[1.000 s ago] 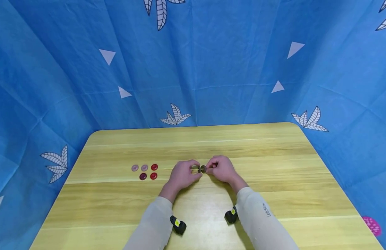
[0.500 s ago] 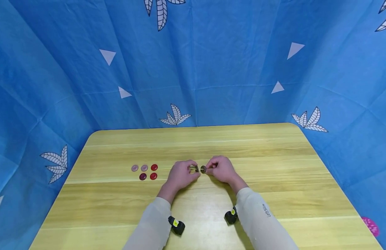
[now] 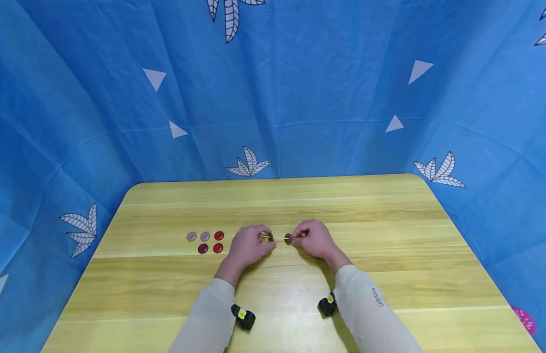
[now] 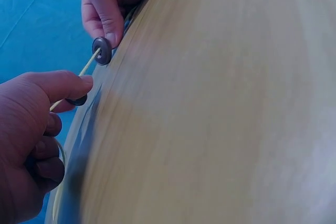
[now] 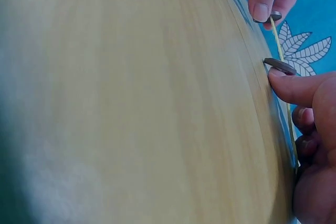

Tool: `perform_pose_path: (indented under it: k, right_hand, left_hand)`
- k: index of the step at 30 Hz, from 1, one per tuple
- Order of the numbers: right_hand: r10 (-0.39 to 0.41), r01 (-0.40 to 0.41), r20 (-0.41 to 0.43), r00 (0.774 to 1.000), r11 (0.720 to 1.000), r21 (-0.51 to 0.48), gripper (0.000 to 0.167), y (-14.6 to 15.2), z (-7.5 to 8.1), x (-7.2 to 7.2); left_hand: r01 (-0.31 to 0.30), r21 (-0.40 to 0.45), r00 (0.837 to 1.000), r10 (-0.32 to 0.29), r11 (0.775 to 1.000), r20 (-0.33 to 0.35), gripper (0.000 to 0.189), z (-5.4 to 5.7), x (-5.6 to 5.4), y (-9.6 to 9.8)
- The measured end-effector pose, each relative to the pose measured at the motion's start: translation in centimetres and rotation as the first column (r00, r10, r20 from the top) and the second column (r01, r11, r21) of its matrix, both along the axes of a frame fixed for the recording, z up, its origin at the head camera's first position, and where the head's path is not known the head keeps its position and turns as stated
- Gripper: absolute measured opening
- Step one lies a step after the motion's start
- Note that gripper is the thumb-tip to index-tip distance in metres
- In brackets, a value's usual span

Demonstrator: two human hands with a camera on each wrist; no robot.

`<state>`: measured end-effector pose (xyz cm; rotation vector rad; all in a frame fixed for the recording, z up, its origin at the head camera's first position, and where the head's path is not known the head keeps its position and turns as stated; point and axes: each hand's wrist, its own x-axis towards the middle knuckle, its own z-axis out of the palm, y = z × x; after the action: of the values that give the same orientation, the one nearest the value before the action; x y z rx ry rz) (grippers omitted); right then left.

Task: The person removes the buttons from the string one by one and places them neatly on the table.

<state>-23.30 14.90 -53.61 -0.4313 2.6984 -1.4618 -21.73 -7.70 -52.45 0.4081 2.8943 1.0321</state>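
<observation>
My left hand (image 3: pixel 247 244) pinches a dark button (image 5: pixel 275 16) between thumb and fingers. Opposite it, another dark button (image 4: pixel 102 51) is pinched by my right hand (image 3: pixel 314 239). A thin yellow string (image 5: pixel 277 38) runs straight between the two buttons, passing through the right one's hole in the left wrist view. More of the string trails along past my right hand in the right wrist view, and past my left hand's curled fingers in the left wrist view. Both hands are close over the wooden table (image 3: pixel 365 304), a short gap apart.
Left of my hands lie several loose buttons: two pink, including one pink button (image 3: pixel 191 237), two red, including one red button (image 3: pixel 218 248), and a dark red button (image 3: pixel 203 248). A blue patterned curtain (image 3: pixel 325 98) hangs behind and beside the table.
My left hand has slid left along the string with its button, widening the gap between the two buttons. My right hand has stayed in place with its button.
</observation>
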Motion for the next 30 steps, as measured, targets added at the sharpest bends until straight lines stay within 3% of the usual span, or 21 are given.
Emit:
perform_pose_path:
  k: [30]
  right_hand:
    - [0.008,-0.008,0.000,1.000,1.000,-0.005,0.017,0.0,-0.1,0.0]
  left_hand:
    - [-0.069,0.010,0.998,0.069,0.998,0.015,0.029,1.0,0.2,-3.1]
